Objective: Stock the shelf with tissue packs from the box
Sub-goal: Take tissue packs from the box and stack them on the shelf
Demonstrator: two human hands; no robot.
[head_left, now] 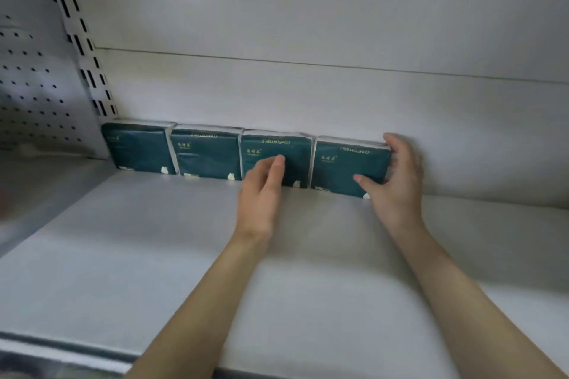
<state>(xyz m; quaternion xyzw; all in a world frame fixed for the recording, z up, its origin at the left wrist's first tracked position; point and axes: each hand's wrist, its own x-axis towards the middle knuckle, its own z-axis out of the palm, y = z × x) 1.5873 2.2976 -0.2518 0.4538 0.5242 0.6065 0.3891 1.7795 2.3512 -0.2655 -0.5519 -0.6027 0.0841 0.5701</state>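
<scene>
Shelf (215, 255): a white board is running from lower left to right, meeting a white back panel (308, 9).
Tissue packs: four dark green packs are standing upright in a row against the back panel, side by side and touching, starting at the left corner.
First pack (138, 147): is sitting in the corner beside the slotted upright (83, 49).
Second pack (206, 154): is standing just right of the first.
Third pack (295, 157): the left hand (261, 190) is resting flat against its face, fingers together and extended, gripping nothing.
Fourth pack (345, 166): the right hand (397, 181) is wrapping its right end, thumb on the front, fingers curling over the top corner.
Pegboard (30, 86): is filling the far left, blurred.
</scene>
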